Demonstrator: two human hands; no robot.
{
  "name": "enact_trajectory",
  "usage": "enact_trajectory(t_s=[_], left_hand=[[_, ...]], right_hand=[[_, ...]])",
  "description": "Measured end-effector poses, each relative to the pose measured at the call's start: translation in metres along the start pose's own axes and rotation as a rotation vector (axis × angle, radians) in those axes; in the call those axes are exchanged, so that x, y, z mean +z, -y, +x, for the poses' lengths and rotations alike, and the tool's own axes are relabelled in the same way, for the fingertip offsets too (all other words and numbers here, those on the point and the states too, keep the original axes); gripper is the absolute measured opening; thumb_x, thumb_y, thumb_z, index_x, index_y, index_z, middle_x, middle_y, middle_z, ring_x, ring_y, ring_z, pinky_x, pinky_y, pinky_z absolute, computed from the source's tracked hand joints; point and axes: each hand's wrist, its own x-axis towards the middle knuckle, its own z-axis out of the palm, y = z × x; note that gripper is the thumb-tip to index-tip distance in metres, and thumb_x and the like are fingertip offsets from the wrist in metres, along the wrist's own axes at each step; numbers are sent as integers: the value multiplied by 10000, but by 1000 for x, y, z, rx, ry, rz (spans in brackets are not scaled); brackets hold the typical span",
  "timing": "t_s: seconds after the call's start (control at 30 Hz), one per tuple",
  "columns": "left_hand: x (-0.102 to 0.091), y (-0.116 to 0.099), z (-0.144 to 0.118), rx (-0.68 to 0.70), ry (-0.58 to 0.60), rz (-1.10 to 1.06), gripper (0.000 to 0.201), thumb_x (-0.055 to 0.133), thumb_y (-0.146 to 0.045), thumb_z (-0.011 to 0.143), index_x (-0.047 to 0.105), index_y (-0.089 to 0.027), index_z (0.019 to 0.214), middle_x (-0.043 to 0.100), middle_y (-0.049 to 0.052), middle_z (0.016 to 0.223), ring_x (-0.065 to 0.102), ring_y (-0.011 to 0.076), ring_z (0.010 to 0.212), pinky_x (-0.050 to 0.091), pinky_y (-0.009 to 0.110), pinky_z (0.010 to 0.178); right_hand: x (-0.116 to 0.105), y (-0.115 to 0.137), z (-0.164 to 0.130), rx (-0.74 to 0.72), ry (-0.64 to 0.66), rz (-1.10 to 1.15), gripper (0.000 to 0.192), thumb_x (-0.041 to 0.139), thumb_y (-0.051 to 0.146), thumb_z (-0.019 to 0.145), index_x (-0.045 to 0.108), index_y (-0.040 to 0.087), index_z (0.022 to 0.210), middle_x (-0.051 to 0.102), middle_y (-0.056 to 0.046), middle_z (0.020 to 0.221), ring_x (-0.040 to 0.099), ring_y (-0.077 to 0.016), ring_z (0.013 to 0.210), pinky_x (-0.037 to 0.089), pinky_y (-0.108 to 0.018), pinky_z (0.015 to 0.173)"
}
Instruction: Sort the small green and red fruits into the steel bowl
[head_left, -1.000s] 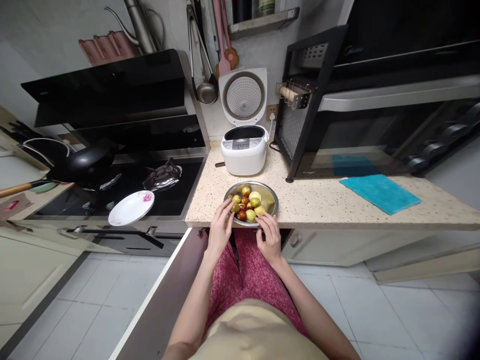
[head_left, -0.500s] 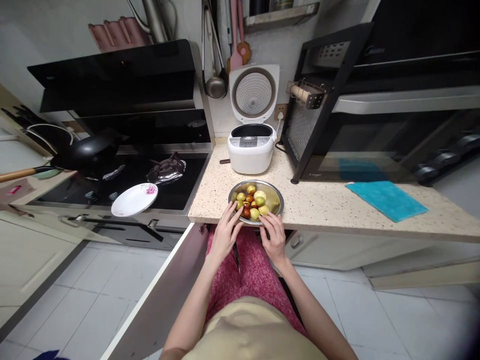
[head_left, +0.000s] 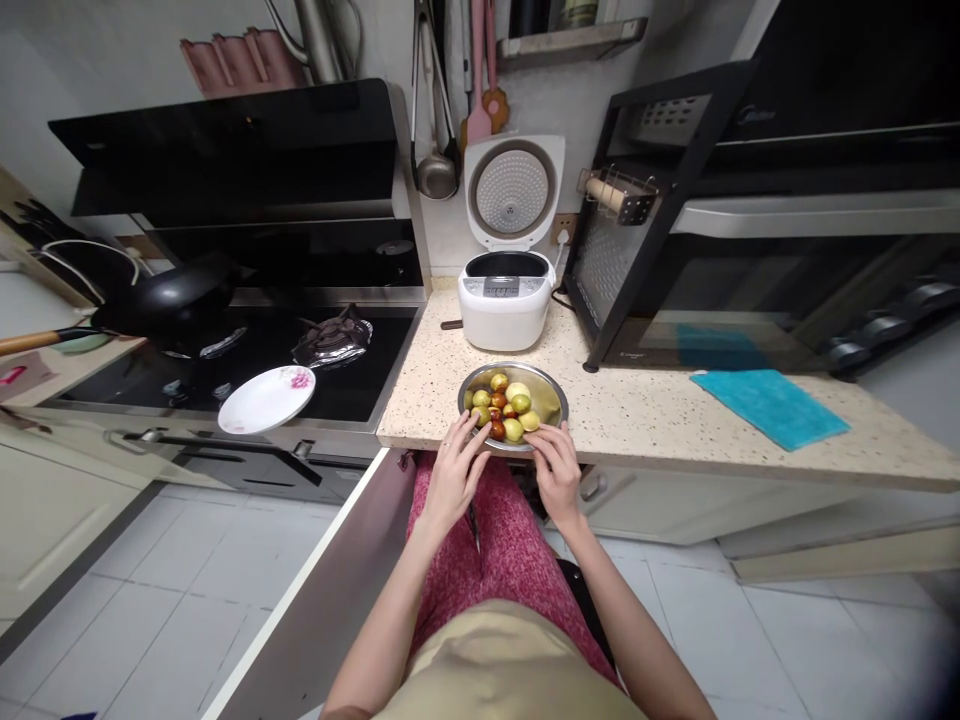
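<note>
A steel bowl (head_left: 551, 396) with several green and red-brown jujube fruits (head_left: 508, 408) stands at the front edge of the speckled counter (head_left: 645, 420). My left hand (head_left: 456, 473) rests at the bowl's near-left rim, fingers spread and touching the rim. At the near-right rim my right hand (head_left: 558, 470) has its fingertips on the edge close to the fruits. Neither hand visibly holds a fruit.
A white rice cooker (head_left: 504, 292) with its lid up stands behind the bowl. A black oven (head_left: 750, 230) is on the right, a teal cloth (head_left: 769, 406) in front of it. On the left are a gas hob (head_left: 285, 360), a floral plate (head_left: 266, 398) and a black wok (head_left: 169, 305).
Both hands have drawn back slightly from among the fruits to the bowl's near rim. The view shifted a little to the left.
</note>
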Motion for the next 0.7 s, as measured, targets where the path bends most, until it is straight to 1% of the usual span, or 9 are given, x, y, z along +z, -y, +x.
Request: enact_trajectory(t_s=[0.1, 0.17, 0.27, 0.37, 0.47, 0.57, 0.7], left_hand=[[-3, 1, 7, 2, -38, -20, 494, 431, -300, 1091, 414, -352, 1582, 434, 73, 1643, 356, 263, 1567, 326, 577, 1291], [-5, 4, 18, 17, -67, -39, 470, 429, -305, 1091, 452, -337, 1560, 439, 78, 1637, 376, 260, 1554, 325, 568, 1292], [-11, 12, 41, 36, -120, -72, 411, 446, -327, 1086, 555, -300, 1481, 479, 93, 1601, 417, 261, 1527, 353, 547, 1278], [-16, 25, 70, 8, -148, -119, 387, 463, -365, 1077, 612, -273, 1422, 515, 104, 1565, 455, 263, 1496, 381, 518, 1259], [-19, 42, 98, -57, -97, -173, 415, 520, -406, 1049, 617, -242, 1418, 520, 126, 1557, 486, 276, 1467, 373, 501, 1256], [-19, 61, 120, -118, 2, -221, 490, 594, -448, 1006, 603, -222, 1441, 502, 141, 1574, 463, 300, 1486, 341, 501, 1268], [-17, 85, 143, -107, 106, -324, 551, 635, -490, 973, 587, -241, 1463, 469, 123, 1613, 414, 300, 1523, 291, 495, 1289]], right_hand=[[0, -5, 9, 41, 29, 60, 263, 540, 166, 1008, 782, 259, 1050, 737, -62, 984, 706, -242, 1057, 432, -614, 1197], [0, -10, 16, 51, 51, 96, 261, 545, 175, 1005, 789, 264, 1029, 742, -60, 985, 705, -243, 1057, 428, -622, 1198], [1, -17, 33, 29, 81, 139, 264, 553, 168, 993, 796, 269, 1009, 753, -61, 1003, 706, -244, 1062, 442, -624, 1187], [4, -22, 57, -14, 132, 170, 304, 527, 137, 989, 799, 271, 1001, 764, -58, 995, 707, -244, 1072, 439, -618, 1193], [11, -26, 81, -70, 203, 203, 334, 504, 107, 979, 797, 264, 1009, 767, -56, 991, 713, -233, 1059, 419, -613, 1212], [20, -33, 99, -123, 283, 242, 354, 488, 83, 962, 793, 254, 1015, 773, -57, 1009, 722, -223, 1041, 397, -619, 1225], [31, -47, 123, -182, 408, 290, 348, 493, 82, 953, 792, 252, 1006, 779, -42, 1005, 735, -205, 999, 373, -647, 1230]])
